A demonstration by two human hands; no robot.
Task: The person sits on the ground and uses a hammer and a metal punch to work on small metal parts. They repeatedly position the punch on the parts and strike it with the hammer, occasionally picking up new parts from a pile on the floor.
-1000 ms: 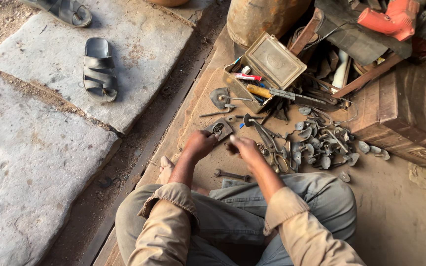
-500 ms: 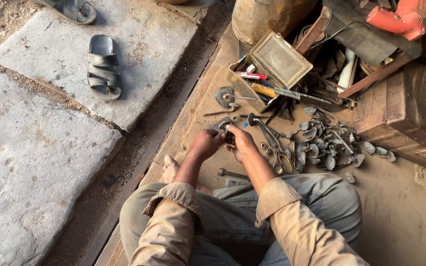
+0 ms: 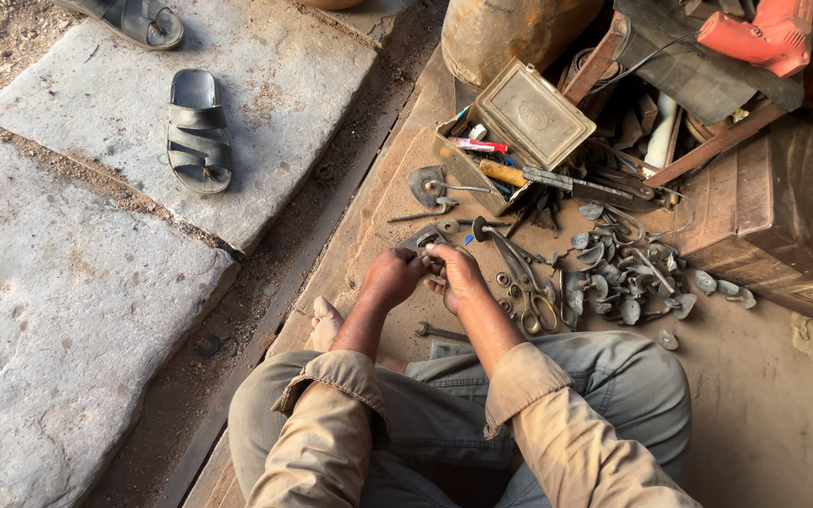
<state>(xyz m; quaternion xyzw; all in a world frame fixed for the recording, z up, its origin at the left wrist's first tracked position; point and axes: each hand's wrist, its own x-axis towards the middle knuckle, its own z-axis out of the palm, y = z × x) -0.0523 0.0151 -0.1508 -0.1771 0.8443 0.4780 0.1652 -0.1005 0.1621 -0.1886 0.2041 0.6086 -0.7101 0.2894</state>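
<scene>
We grip a small grey metal part (image 3: pixel 422 243) between both hands (image 3: pixel 430 276), its spares heaped (image 3: pixel 613 273) at three o'clock, within reach.

Rough floor-level workshop, dusty dirt ground, worn stone slabs (image 3: pixel 68 310) on the left, open metal tool box (image 3: pixel 519 132) far centre, scattered small metal parts (image 3: pixel 623 273) on the right, scissors (image 3: pixel 524 277), orange power drill (image 3: pixel 764 38) far right
</scene>
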